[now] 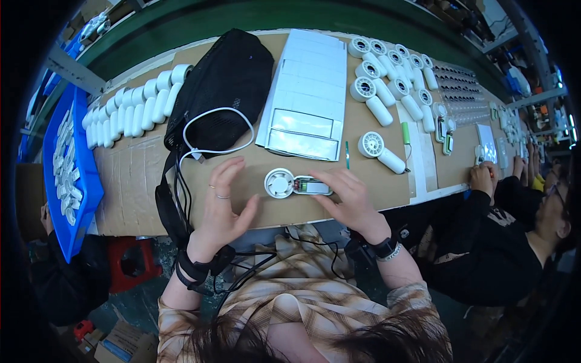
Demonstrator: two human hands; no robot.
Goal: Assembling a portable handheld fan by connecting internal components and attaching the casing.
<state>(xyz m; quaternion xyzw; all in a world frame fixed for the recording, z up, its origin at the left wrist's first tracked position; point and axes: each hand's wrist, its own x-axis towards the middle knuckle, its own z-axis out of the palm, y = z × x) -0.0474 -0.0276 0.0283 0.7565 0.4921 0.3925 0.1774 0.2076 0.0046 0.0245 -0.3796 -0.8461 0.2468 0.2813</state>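
Shirt [284,266]: brown checks, nearest to my camera.
Left hand [221,202]: fingers bent and spread, thumb wide apart, holding nothing; I see it just left of the open fan [301,185].
Right hand [352,196]: thumb and fingers pinch the handle end, one on each long side. I can't tell how hard they press.
Fan's place: between both hands, above or on the brown board [133,199]; I can't tell if it touches.
Fan's way: it lies sideways, round end left, handle right, so its long line runs from hand to hand. Right is nearer, because it touches; left is apart.
Inside the handle: green and silver bits show.
Loose white fan [388,158]: past my right hand, to the right.
White cord [225,109]: looped against the black mesh bag [227,78].
White stack [305,78]: beyond the open fan.
More white fans [379,112]: far right, in a bunch.
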